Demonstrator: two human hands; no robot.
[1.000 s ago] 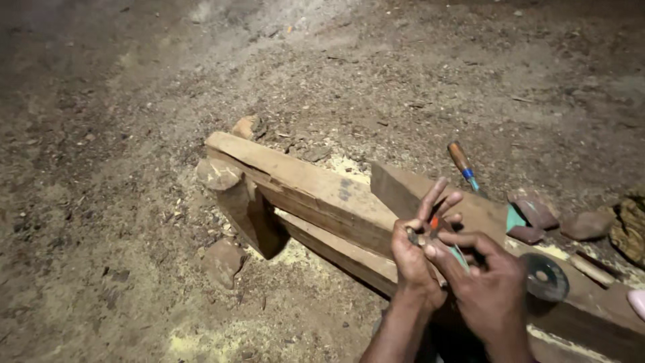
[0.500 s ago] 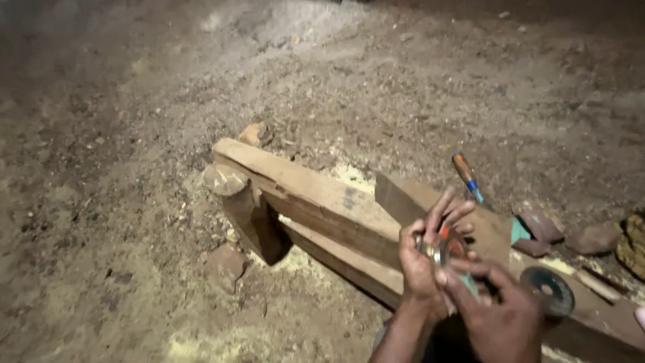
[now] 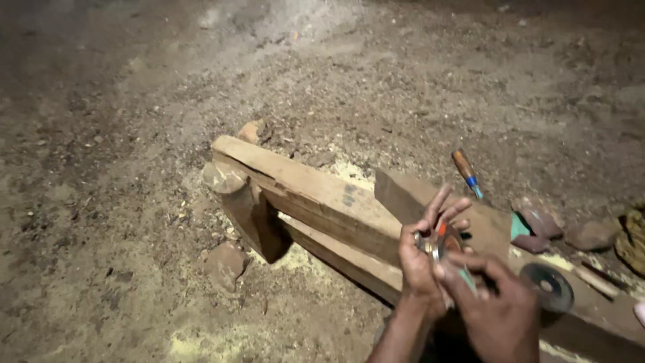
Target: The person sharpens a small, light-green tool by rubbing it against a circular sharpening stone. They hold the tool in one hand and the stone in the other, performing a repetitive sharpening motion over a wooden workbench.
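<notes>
My left hand (image 3: 422,259) pinches a small round metal part with an orange spot (image 3: 440,240) over the wooden beams (image 3: 316,198). My right hand (image 3: 497,309) is just below it, fingers closed on the same small tool, whose greenish part (image 3: 465,275) shows between the fingers. Both hands hover at the lower right, above the planks. What exactly the tool is stays partly hidden by the fingers.
A dark round grinding disc (image 3: 547,287) lies on the plank right of my hands. A wooden-handled tool with a blue band (image 3: 465,171) rests behind. Stones (image 3: 591,235) and a teal scrap (image 3: 519,226) sit at right. Sawdust and rocks (image 3: 227,263) cover the dirt ground.
The view has shifted slightly; my hands stay together on the small part, the right hand sliding lower and the left fingers spreading a little.
</notes>
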